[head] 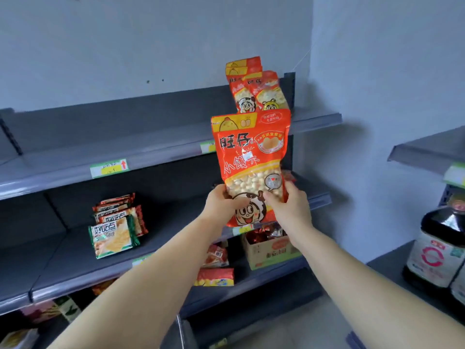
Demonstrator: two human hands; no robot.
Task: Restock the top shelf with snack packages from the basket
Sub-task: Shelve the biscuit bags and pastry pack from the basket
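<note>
Holds upright red snack bags (259, 91) at right end of top shelf (125, 139), stacked cracker packs (114, 229) on shelf below (63, 263).

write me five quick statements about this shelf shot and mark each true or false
1. The left hand and the right hand both grip the red snack bag near its bottom. True.
2. The top shelf has no bags on it. False: matching red bags stand at its right end.
3. The held bag is upside down. False: it is upright.
4. On the shelf below the top one lie green-edged cracker packs. True.
5. The dark bottle stands left of the shelves. False: it stands on the right.
</note>
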